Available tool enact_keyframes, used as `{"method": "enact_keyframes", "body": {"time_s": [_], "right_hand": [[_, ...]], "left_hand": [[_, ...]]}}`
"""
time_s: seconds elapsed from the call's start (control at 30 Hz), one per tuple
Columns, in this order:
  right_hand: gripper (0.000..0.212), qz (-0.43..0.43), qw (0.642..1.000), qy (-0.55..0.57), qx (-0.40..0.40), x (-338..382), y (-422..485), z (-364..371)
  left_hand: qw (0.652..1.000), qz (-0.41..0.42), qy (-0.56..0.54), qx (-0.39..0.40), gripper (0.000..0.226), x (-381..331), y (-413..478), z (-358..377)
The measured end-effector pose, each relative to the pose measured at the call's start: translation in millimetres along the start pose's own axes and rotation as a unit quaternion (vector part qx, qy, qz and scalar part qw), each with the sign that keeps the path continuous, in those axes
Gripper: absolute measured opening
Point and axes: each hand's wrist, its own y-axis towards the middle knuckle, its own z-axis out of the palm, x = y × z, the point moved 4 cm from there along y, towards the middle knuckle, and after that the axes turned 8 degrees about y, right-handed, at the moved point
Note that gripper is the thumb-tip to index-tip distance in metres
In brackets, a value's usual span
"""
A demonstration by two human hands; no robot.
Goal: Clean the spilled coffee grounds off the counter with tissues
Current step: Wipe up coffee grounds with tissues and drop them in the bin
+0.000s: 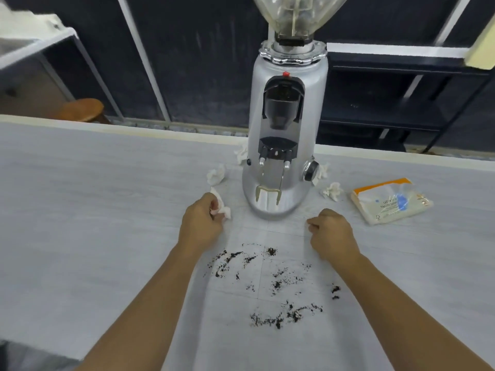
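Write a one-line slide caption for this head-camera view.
Left hand clutches a crumpled tissue beside the grinder; coffee grounds still litter the counter.

The coffee grinder (286, 145) has a smooth, satin silver metal body, a glossy base, black plastic fittings and a clear hopper (294, 14) on top. The pale grey tabletop (107, 210) looks matt, strewn with dark, gritty coffee grounds (270, 285). Soft crumpled paper tissues (215, 175) lie near a glossy plastic-wrapped tissue pack (391, 200).
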Motion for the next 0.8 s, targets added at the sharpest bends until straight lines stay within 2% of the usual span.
{"method": "enact_keyframes", "body": {"time_s": [0.1, 0.2, 0.3, 0.6, 0.8], "right_hand": [[0.014, -0.006, 1.000, 0.025, 0.002, 5.6, -9.7, -3.1], [0.016, -0.027, 0.997, 0.075, 0.007, 32.0, -35.9, -3.2], [0.015, -0.024, 0.989, 0.140, 0.035, 78.3, -73.8, 2.6], [0.014, -0.065, 0.947, 0.243, 0.200, 240.3, -206.6, 85.1], [0.016, -0.064, 0.916, 0.279, 0.282, 299.4, -287.1, 161.1]], "left_hand": [[0.998, -0.022, -0.044, -0.026, 0.044, 15.4, -30.3, -18.1], [0.998, -0.024, -0.014, -0.048, 0.028, 35.5, -67.0, -44.8], [0.997, -0.057, -0.039, -0.045, 0.019, 64.2, -116.7, -75.9], [0.977, -0.164, -0.122, -0.065, 0.023, 174.3, -295.8, -166.7], [0.962, -0.231, -0.137, -0.048, 0.017, 246.0, -388.2, -172.6]]}}
